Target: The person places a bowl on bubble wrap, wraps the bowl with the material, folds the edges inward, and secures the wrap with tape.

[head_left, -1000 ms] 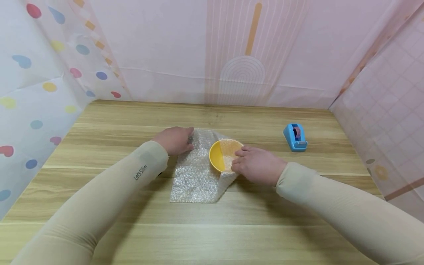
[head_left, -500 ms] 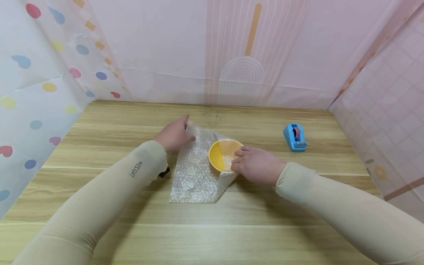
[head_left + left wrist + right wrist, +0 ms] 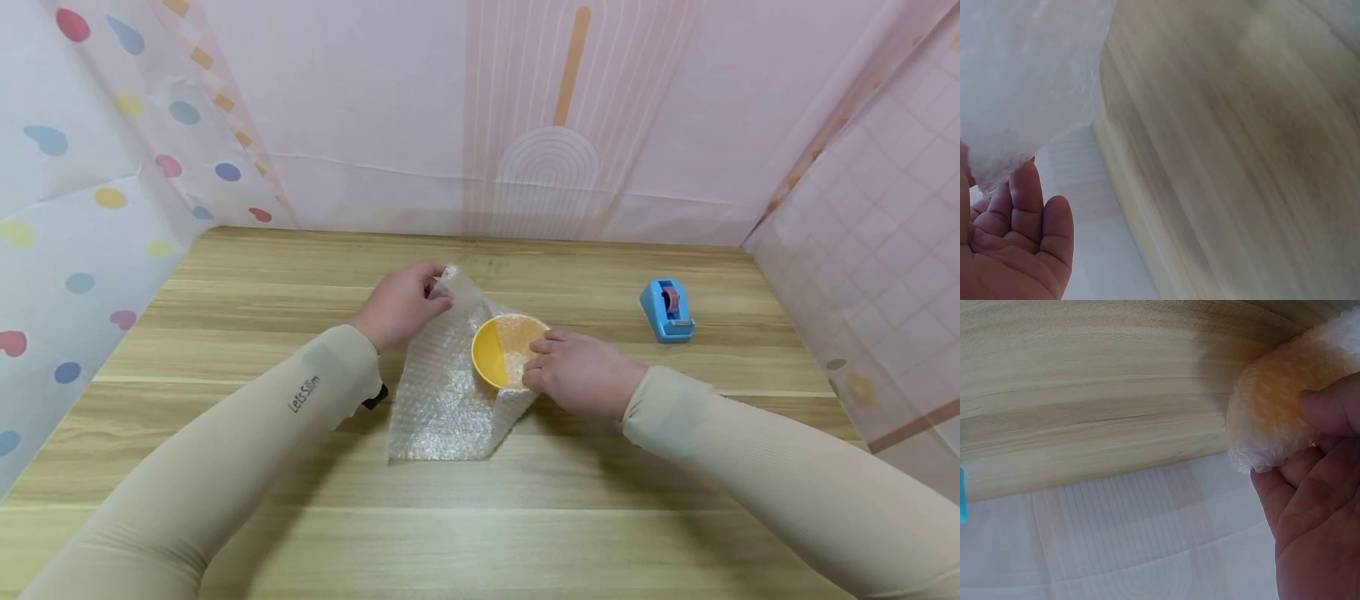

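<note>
A yellow bowl (image 3: pixel 489 357) rests on a sheet of bubble wrap (image 3: pixel 442 417), whose right part is folded up over the bowl's right side and into it. My right hand (image 3: pixel 581 375) grips the bowl's right rim through the wrap; in the right wrist view the thumb lies on the wrapped yellow side (image 3: pixel 1279 394), fingers on the other face. With my left hand (image 3: pixel 401 307) I pinch the far left corner of the wrap, lifted off the table. The left wrist view shows that raised wrap (image 3: pixel 1035 81) hanging from the fingers (image 3: pixel 1025 194).
A blue tape dispenser (image 3: pixel 667 312) with a pink roll stands on the wooden table (image 3: pixel 480 533), right of and beyond the bowl. Patterned cloth walls (image 3: pixel 360 108) border the table at the back and both sides.
My left hand has taken the wrap's far left corner and raised it, drawing it slightly right toward the bowl. The right hand and bowl stay in place.
</note>
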Available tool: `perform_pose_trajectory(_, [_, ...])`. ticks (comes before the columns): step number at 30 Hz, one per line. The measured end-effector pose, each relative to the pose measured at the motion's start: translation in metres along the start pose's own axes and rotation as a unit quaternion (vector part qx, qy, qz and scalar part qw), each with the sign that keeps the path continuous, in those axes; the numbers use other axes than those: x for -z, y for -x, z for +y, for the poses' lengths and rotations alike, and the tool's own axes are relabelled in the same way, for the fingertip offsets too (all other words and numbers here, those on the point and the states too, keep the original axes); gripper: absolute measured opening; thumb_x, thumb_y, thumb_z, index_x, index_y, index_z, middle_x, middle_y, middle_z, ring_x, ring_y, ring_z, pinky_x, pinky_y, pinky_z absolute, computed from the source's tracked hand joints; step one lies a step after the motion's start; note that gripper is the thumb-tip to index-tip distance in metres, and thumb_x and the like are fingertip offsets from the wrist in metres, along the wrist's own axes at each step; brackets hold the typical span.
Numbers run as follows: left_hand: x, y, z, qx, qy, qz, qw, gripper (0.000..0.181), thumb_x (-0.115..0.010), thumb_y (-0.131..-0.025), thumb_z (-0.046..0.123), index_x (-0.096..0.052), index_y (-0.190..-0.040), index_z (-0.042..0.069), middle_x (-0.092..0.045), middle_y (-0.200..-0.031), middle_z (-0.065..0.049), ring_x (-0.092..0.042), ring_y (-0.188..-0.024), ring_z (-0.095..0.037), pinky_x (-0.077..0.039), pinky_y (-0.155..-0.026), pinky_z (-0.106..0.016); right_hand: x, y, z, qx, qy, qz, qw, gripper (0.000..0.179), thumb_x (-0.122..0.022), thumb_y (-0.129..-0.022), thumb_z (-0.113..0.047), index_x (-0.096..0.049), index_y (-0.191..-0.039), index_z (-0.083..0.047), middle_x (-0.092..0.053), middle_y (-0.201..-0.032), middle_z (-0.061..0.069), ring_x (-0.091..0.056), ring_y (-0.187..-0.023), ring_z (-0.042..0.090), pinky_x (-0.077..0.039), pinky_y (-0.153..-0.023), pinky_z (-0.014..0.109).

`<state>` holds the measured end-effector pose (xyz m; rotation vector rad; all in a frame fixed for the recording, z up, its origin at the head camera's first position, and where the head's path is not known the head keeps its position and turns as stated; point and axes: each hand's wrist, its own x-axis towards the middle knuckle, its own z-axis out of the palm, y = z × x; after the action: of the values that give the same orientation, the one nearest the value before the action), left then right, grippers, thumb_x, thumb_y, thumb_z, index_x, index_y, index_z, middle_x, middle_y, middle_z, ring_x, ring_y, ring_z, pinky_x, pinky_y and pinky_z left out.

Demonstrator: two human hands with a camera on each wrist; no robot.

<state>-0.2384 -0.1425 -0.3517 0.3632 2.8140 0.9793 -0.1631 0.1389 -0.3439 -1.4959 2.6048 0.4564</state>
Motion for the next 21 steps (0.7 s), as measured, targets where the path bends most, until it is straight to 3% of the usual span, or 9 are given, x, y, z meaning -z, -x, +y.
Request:
perform_pose_trajectory(5, [-0.003,0.002,0.002,-0.013,0.004,0.01,0.9999,0.024,-0.065,-0.106,0.024,-0.066,-0.124,0.008,-0.066,-0.108,-0.009,-0.059,-0.097,-0.025,-0.054,-0.086,-0.039,0.0,0.0,0.0,0.0,0.003,-0.002,1.0,0.021,-0.067,-0.103,-0.011,-0.073,-0.122,-0.017,-0.073,-0.137,0.0,-0.063,-0.137,0.026,-0.041,-0.124,0.047])
perform_pose_trajectory(11, [-0.006,0.008,0.01,-0.035,0.019,0.017,0.9991,0.02,-0.061,-0.108,0.022,-0.069,-0.118,0.007,-0.067,-0.106,-0.009,-0.059,-0.095,-0.025,-0.054,-0.088,-0.04,0.0,-0.001,0.0,0.0,0.007,0.003,1.0,0.02,-0.066,-0.103,-0.012,-0.074,-0.121,-0.017,-0.074,-0.135,0.0,-0.063,-0.136,0.028,-0.042,-0.124,0.047])
perform_pose_trajectory(21, [-0.012,0.017,0.022,-0.061,0.047,-0.001,0.997,0.012,-0.055,-0.11,0.02,-0.06,-0.111,0.009,-0.057,-0.09,-0.007,-0.052,-0.079,-0.022,-0.05,-0.071,-0.036,0.001,-0.002,-0.001,-0.004,0.007,0.001,1.0,0.019,-0.065,-0.104,-0.012,-0.074,-0.12,-0.017,-0.075,-0.134,0.0,-0.063,-0.136,0.028,-0.043,-0.123,0.047])
